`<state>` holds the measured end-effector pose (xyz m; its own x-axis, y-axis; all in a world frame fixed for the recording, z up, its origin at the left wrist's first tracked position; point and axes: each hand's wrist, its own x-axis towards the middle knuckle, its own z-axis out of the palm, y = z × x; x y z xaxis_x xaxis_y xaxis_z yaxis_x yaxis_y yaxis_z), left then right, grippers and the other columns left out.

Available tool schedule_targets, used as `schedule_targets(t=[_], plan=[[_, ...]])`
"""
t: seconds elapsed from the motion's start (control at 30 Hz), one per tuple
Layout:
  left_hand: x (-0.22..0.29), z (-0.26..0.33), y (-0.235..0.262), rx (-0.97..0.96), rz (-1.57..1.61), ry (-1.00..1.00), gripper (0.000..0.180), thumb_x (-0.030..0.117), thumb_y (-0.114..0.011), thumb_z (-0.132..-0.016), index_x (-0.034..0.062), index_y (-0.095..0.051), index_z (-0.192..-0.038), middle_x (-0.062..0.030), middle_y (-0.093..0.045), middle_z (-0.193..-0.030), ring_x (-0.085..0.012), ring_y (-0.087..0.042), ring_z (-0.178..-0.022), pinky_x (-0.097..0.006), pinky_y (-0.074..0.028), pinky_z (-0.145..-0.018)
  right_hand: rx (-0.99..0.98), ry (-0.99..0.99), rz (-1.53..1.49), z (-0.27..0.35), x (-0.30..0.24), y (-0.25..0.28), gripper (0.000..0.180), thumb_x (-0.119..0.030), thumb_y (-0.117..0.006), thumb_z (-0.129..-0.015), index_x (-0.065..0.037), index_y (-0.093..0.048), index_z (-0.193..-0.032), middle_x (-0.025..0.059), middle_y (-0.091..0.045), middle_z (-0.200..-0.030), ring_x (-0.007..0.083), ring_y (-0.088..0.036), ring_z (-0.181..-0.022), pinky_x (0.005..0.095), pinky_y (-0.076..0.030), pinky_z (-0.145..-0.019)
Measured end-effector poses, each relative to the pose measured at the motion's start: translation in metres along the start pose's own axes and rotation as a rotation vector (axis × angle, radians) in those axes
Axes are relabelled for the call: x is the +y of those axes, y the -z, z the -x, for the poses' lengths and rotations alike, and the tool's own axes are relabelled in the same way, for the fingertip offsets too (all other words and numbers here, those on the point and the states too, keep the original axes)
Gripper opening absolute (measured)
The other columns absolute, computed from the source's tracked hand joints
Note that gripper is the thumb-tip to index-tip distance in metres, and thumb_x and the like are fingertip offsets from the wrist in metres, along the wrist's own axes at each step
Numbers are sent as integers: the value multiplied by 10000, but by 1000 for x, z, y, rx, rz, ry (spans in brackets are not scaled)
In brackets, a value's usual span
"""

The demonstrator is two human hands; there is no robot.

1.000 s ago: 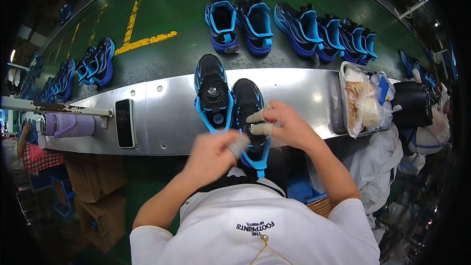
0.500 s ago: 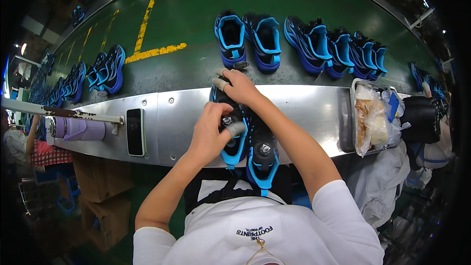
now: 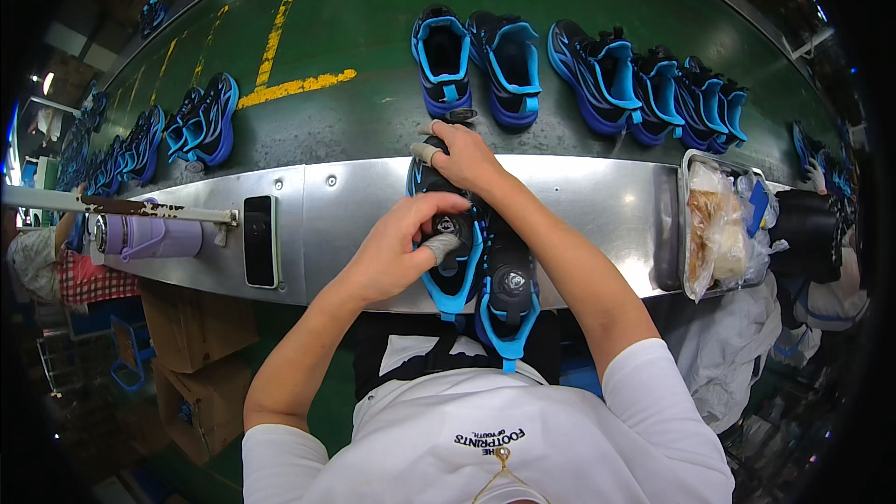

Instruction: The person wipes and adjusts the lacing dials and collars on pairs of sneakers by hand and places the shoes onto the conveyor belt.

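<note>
Two black-and-blue sneakers lie side by side on the steel ledge in front of me, heels toward my body. My left hand (image 3: pixel 399 245) is curled over the left sneaker (image 3: pixel 448 291), its thumb and fingers pinching around the round dial (image 3: pixel 450 225) on the tongue. The thumb wears a pale finger cover. Across the toe of that same sneaker, my right hand (image 3: pixel 464 159) is wrapped, also with covered fingertips; it hides most of the toe. Beside it the right sneaker (image 3: pixel 509 285) rests untouched by fingers, a dial on its tongue too, partly under my right forearm.
Beyond the steel ledge (image 3: pixel 597 224), a green belt (image 3: pixel 364 28) carries a sneaker pair (image 3: pixel 441 61) and several more sneakers (image 3: pixel 597 79). A dark phone (image 3: pixel 261 241) and lilac bottle (image 3: pixel 159 236) are left, near a rusty white bar (image 3: pixel 159 210). Right is a metal tray (image 3: pixel 687 224) of plastic bags.
The view has shifted slightly. My left hand has turned a little at the dial, its fingers flatter over the sneaker; my right hand stays on the toe.
</note>
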<state>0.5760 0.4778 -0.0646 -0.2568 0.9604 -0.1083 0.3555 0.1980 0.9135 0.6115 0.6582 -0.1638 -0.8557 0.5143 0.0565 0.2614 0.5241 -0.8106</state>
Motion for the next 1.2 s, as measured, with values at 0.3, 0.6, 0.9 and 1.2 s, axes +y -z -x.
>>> schedule_targets(t=[0.3, 0.6, 0.9, 1.2], plan=[[-5, 0, -10, 84, -148, -227, 404, 49, -640, -805, 79, -599, -1206, -19, -548, -1046, -148, -475, -824, -256, -404, -748, -22, -35, 33, 3, 0, 7, 460, -406, -657, -845, -62, -627, -1149, 240, -623, -1087, 407, -587, -1032, 470, -466, -893], [-1, -1, -11, -24, -30, -96, 463, -14, -573, -745, 54, -586, -1203, -89, -573, -1035, -254, -495, -1035, -358, -431, -884, -22, -65, 44, 6, 3, 14, 449, -408, -659, -841, -77, -639, -1143, 230, -631, -1102, 398, -589, -1041, 465, -469, -889], [-8, -4, -13, -104, -23, -60, 437, 81, -640, -837, 78, -593, -1272, -28, -580, -1064, -164, -502, -948, -284, -409, -838, -30, -75, -12, 7, 12, 17, 448, -411, -670, -829, -77, -649, -1128, 223, -634, -1104, 387, -587, -1053, 447, -460, -906], [-14, -7, -34, 43, -49, -64, 435, 113, -669, -829, 75, -594, -1256, -45, -612, -1100, -165, -522, -998, -288, -410, -841, -34, -37, -50, 8, 18, 20, 425, -395, -675, -826, -74, -663, -1104, 219, -649, -1084, 385, -589, -1048, 443, -462, -901]])
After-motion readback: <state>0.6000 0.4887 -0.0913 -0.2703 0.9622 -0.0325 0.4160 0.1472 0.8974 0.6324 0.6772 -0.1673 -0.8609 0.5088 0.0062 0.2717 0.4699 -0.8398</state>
